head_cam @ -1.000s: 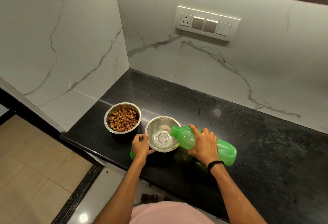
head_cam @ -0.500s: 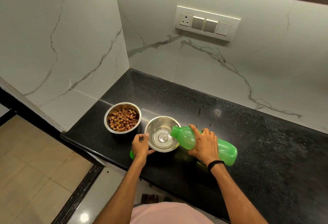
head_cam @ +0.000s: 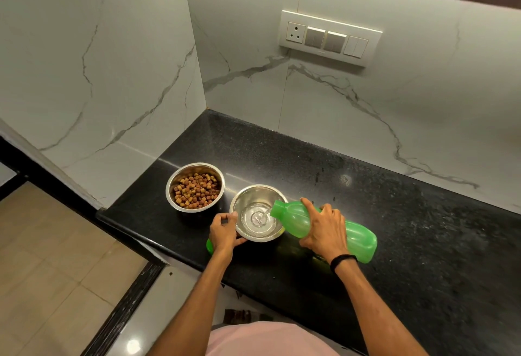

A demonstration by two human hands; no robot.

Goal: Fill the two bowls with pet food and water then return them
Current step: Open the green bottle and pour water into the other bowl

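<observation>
The black countertop (head_cam: 310,175) carries everything, and its front edge runs close on the near side of the water bowl (head_cam: 253,193), so a shove towards the person could tip that bowl to the floor. The green bottle (head_cam: 359,236) lies nearly level to the right of the water bowl, with its mouth over the right rim. Tip it further and I'd expect a gulping surge that overshoots the rim. The food bowl (head_cam: 180,176) sits just beyond and left of the water bowl and is full of kibble (head_cam: 196,191), so any splash that way wets the food.

The right hand (head_cam: 324,230) wraps its fingers over the bottle's shoulder, to the right of the water bowl. It's a smooth, slick-looking body, and a slip would drop the neck onto the rim. The left hand (head_cam: 224,231) curls finger and thumb round the water bowl's near-left rim to steady it. A green cap (head_cam: 209,246) peeks out beneath that wrist, near-left of the water bowl at the very edge, and one nudge could knock it off. A thin stream (head_cam: 265,212) lands in shallow water, so filling looks far from done.
</observation>
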